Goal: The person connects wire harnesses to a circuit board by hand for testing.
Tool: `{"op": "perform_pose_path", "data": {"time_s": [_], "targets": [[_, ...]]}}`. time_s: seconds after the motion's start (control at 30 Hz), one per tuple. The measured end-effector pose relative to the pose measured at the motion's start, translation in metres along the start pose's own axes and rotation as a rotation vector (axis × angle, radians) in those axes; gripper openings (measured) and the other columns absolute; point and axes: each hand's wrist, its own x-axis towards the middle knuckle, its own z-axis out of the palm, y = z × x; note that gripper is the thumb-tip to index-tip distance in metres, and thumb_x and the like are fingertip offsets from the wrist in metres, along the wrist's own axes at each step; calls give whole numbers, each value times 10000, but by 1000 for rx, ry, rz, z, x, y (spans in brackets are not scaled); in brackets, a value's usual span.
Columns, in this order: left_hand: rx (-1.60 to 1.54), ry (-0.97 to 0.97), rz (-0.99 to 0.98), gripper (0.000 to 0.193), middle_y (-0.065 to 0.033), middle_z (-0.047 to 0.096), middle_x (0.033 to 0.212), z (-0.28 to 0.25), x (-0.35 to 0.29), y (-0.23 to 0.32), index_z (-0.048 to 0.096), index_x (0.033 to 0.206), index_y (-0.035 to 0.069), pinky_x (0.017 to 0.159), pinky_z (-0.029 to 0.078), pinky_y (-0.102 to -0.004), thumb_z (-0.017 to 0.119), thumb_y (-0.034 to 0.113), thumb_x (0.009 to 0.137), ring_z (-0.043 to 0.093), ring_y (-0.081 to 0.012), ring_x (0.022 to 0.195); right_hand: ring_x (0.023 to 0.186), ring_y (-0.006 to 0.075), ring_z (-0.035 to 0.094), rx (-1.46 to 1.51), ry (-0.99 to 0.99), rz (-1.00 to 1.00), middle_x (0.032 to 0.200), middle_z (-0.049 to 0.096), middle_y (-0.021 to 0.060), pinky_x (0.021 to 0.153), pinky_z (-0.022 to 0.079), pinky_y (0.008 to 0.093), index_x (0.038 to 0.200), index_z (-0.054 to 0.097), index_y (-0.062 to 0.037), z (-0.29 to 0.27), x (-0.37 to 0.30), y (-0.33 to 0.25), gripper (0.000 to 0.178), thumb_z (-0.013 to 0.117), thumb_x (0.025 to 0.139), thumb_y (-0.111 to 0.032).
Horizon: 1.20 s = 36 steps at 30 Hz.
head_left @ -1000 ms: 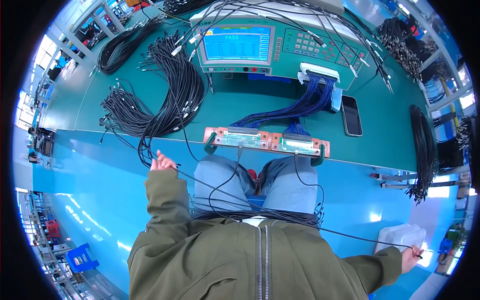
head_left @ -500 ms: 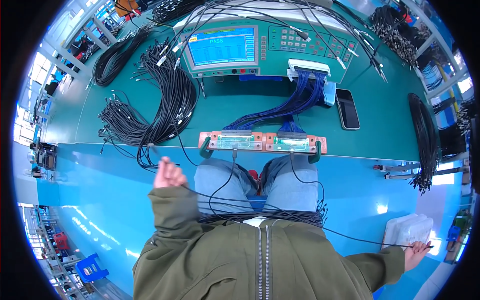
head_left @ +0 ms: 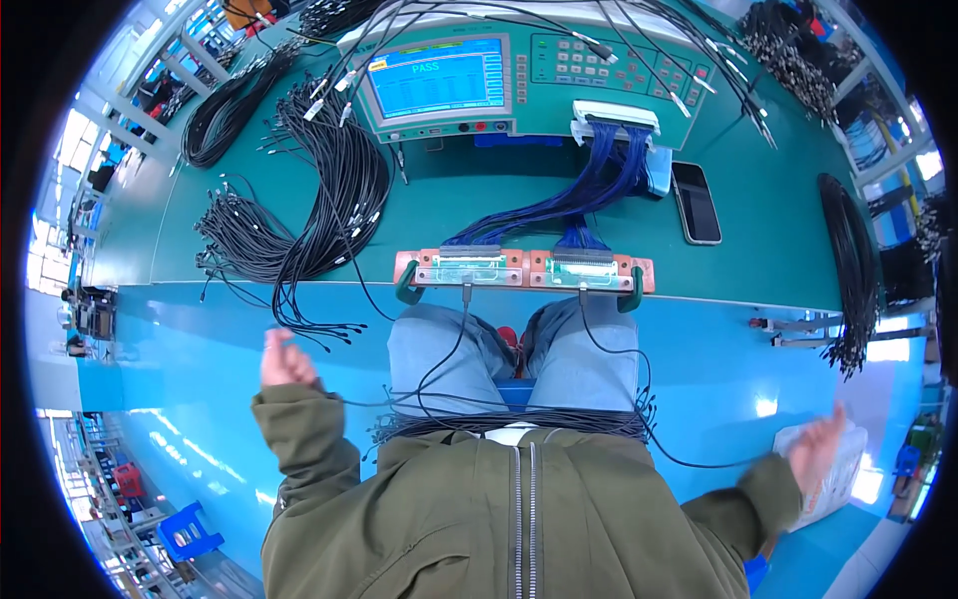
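Observation:
My left hand (head_left: 287,361) is raised left of my knees, its fingers curled and slightly blurred. A thin black cable (head_left: 374,403) runs from my lap to its cuff and appears held; the end at the fingers is smeared. Far right, my right hand (head_left: 816,451) is closed and blurred. Another stretch of black cable (head_left: 699,466) sags from my lap to that wrist, then passes behind the sleeve. Across my lap lies a bundle of black cables (head_left: 539,422). Two cables rise from there into the copper-coloured test fixture (head_left: 524,270) at the table edge.
A green tester with a lit screen (head_left: 439,80) stands on the green table, joined to the fixture by blue wires (head_left: 559,215). Coiled black cables (head_left: 334,190) lie left, a phone (head_left: 697,204) and hanging cables (head_left: 846,270) right. White packages (head_left: 843,469) sit beside my right hand.
My left hand has moved left and slightly down, away from the table-edge cables. My right hand has come inward and up, and the cable on that side has slackened.

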Motion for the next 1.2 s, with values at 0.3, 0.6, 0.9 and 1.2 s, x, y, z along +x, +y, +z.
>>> {"op": "perform_pose_path", "data": {"time_s": [0.3, 0.6, 0.9, 1.2], "targets": [[889, -717, 472, 144, -66, 523, 831, 107, -22, -124, 557, 884, 27, 682, 375, -222, 510, 136, 803, 470, -147, 747, 865, 143, 512, -422, -872, 454, 915, 544, 86, 753, 386, 226, 891, 503, 5, 173, -80, 231, 210, 406, 880, -182], [169, -421, -59, 193, -79, 517, 756, 149, -10, -149, 493, 747, 28, 563, 394, -219, 422, 166, 862, 445, -131, 572, 552, 77, 410, -304, -625, 487, 707, 507, 60, 501, 356, 184, 775, 490, -26, 175, -117, 272, 197, 398, 875, -169], [141, -202, -143, 231, -59, 517, 652, 147, -26, -155, 490, 737, 38, 385, 319, -195, 416, 209, 873, 388, -68, 465, 500, 55, 343, -385, -568, 496, 657, 489, 48, 425, 286, 174, 751, 506, -30, 174, -123, 281, 220, 399, 874, -177], [223, -278, -60, 226, -72, 511, 647, 129, -33, -166, 508, 758, 23, 368, 313, -198, 442, 210, 867, 362, -74, 439, 499, 61, 357, -316, -498, 555, 672, 502, 62, 425, 301, 178, 765, 508, -17, 183, -124, 272, 224, 402, 875, -180]]}}
